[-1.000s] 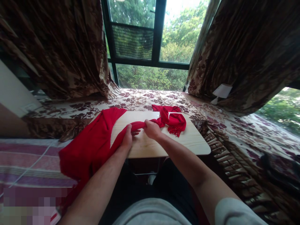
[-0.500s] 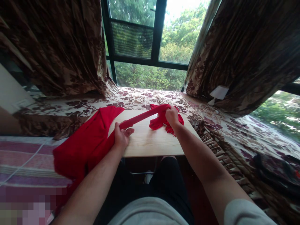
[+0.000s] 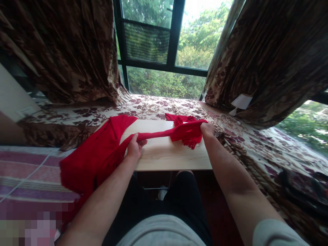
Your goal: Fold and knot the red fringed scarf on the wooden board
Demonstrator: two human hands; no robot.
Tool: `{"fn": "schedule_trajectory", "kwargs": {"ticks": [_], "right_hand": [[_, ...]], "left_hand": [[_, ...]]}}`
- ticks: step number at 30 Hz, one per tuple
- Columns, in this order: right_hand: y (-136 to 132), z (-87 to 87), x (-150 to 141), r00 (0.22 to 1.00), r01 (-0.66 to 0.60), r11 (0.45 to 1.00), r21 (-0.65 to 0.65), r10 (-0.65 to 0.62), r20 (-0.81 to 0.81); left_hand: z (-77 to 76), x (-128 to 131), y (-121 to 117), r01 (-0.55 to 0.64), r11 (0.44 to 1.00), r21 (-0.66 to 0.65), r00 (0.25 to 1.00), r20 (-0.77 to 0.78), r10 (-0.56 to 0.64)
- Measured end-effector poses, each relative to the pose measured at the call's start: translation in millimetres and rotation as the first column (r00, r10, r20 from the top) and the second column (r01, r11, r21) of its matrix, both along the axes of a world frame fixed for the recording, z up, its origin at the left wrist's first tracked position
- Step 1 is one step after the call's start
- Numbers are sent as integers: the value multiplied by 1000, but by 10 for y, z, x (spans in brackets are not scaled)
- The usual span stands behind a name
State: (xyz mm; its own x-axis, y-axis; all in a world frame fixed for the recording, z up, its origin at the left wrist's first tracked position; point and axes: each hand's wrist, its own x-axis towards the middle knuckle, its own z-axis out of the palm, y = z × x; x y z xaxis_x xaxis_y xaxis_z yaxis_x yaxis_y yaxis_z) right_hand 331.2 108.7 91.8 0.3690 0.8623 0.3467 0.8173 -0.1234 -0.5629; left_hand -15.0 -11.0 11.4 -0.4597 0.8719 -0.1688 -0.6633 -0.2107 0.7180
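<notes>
A long red scarf [image 3: 102,150] lies across a small light wooden table [image 3: 164,155] and hangs off its left side. My left hand [image 3: 134,147] is closed around the bunched middle of the scarf near the table's left part. My right hand [image 3: 207,129] grips the fringed end of the scarf at the table's right edge. The stretch between my hands is pulled taut, just above the tabletop.
A floral-patterned bay-window seat [image 3: 153,106] runs behind and to the right of the table. Brown floral curtains [image 3: 64,51] hang on both sides of a black-framed window [image 3: 174,37]. A striped blanket [image 3: 28,171] lies to the left. My legs are under the table.
My right hand has slid right along the scarf, from the table's middle to its right edge, drawing the fringed end out. My left hand has stayed holding the scarf near the left.
</notes>
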Motion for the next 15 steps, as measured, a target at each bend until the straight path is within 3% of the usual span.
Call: {"fn": "schedule_trajectory", "kwargs": {"ticks": [2,3,5,6,9,12,15], "right_hand": [[-116,-48,-125,996,77,997,-14,-76,37],[-178,-75,-228,996,34,999,17,-35,81],[-302,-135,-490,971,-197,979,54,187,151],[-361,-169,-638,932,-332,943,31,322,167],[-518,-282,-1072,724,-668,742,-51,664,185],[-618,-388,-1395,536,-806,579,-126,803,262],[-642,-462,-1548,431,-815,506,-282,855,289]], "left_hand": [[-32,30,22,33,999,-34,997,-71,-35],[-51,41,31,53,998,-42,993,-103,-57],[-89,51,42,81,996,-42,985,-152,-86],[-107,51,43,88,995,-37,981,-168,-93],[-148,38,35,111,993,-25,971,-209,-114],[-166,25,18,153,988,-4,959,-241,-150],[-166,24,5,175,984,34,955,-248,-161]]}}
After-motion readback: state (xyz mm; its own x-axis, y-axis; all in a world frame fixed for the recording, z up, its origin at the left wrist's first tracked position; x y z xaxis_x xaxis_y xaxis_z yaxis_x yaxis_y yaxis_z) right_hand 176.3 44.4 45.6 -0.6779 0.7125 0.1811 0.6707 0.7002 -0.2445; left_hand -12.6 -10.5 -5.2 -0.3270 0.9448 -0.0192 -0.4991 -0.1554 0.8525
